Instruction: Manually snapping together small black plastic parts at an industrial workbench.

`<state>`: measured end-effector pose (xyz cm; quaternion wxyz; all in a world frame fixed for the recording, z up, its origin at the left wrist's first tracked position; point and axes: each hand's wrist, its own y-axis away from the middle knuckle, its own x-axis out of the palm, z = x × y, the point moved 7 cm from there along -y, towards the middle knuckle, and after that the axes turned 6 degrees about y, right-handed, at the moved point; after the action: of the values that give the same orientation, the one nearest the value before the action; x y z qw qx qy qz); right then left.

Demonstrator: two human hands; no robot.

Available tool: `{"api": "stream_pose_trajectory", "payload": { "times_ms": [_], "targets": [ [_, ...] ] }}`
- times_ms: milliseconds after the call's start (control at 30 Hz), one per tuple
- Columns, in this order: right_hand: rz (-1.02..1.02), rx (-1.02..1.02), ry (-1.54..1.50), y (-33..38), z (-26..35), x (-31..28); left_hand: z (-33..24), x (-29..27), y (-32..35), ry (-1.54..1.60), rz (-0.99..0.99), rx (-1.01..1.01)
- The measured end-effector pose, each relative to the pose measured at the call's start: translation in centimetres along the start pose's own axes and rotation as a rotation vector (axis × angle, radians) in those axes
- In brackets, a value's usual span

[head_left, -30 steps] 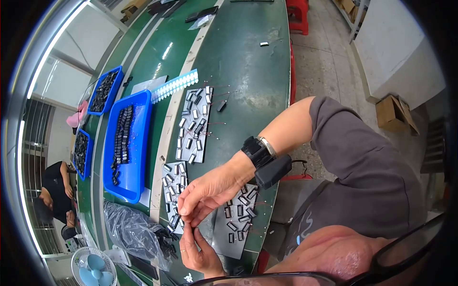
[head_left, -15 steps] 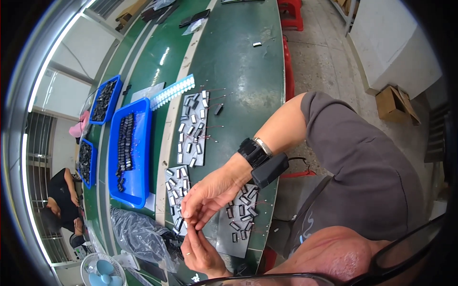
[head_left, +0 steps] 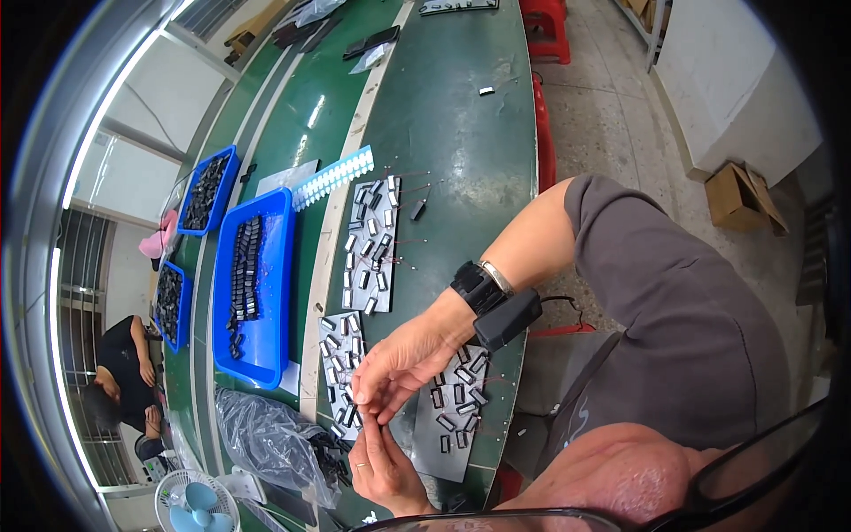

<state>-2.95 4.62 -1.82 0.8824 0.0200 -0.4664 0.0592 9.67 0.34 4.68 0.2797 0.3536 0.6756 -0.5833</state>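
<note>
Two hands meet just inside the near edge of the long green table (head_left: pixel 443 133), the right hand (head_left: pixel 403 359) above the left hand (head_left: pixel 381 470), fingertips pinched together on a small dark part (head_left: pixel 362 418) that is mostly hidden between them (what it is I cannot tell). Beyond the pinch, the tabletop runs bare and open toward its far end, its right edge curving past red stools (head_left: pixel 545 35) and concrete floor. To the left of the pinch sits a large blue tray (head_left: pixel 279 355) holding rows of dark parts, with two smaller blue trays (head_left: pixel 206 191) past it, also filled with dark pieces. A clear plastic bag (head_left: pixel 266 439) lies crumpled just left of the left hand. Grey mats (head_left: pixel 372 244) carrying small black-and-white components lie under and ahead of the hands.
</note>
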Motion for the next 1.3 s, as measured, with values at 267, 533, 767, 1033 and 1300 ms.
{"api": "stream_pose_trajectory", "payload": {
  "times_ms": [267, 533, 767, 1033, 1300],
  "targets": [
    [0.017, 0.004, -0.018, -0.2, -0.3, -0.1, -0.1, -0.2, -0.1, -0.016, 0.033, -0.049],
    [-0.013, 0.0, 0.011, 0.0, -0.1, -0.2, 0.0, -0.1, -0.1, -0.013, 0.033, -0.067],
    [-0.063, -0.075, 0.076, 0.2, 0.9, -0.4, 1.0, -1.0, 0.4, -0.001, -0.063, -0.111],
    [-0.121, -0.188, 0.503, -0.1, 1.2, -0.8, 1.5, -2.4, 0.4, 0.173, -0.184, -0.311],
    [-0.143, -0.195, 0.682, 0.3, 1.3, -0.5, 0.6, -2.4, -0.3, 0.142, -0.15, -0.261]
  ]
}}
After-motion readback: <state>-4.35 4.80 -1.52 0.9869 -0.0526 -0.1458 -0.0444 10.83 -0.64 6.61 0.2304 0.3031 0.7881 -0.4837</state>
